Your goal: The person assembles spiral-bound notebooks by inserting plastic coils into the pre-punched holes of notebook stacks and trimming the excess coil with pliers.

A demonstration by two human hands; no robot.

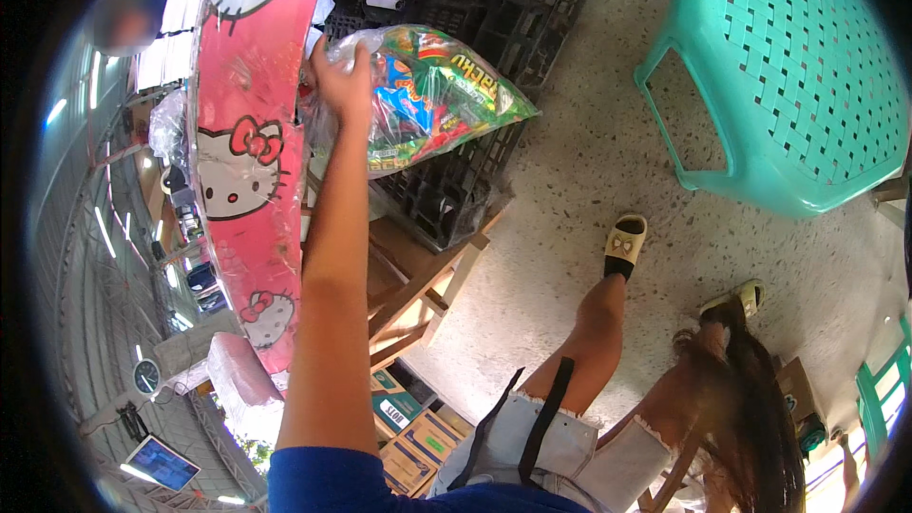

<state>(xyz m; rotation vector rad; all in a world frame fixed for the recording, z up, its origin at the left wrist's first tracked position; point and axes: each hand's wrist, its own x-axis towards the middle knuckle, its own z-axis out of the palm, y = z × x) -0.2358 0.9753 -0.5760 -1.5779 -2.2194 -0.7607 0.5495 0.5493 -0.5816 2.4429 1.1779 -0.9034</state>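
My left hand (344, 87) reaches up from the lower edge beside a pink table edge. Its fingers and thumb close on the near end of a clear plastic bag (446, 100). Bright green, red, yellow and blue snack packets show through the plastic. The bag hangs tilted to the right of the pink table (242, 76), whose covering has white cartoon cats on it. Part of the gathered plastic is hidden behind my fingers. My right hand does not appear.
Black plastic crates (456, 195) stand under the bag, next to a wooden frame (427, 299). Cardboard boxes (413, 451) sit below. A teal plastic stool (788, 85) stands on the speckled floor at right. Another person (128, 24) is at far upper left.
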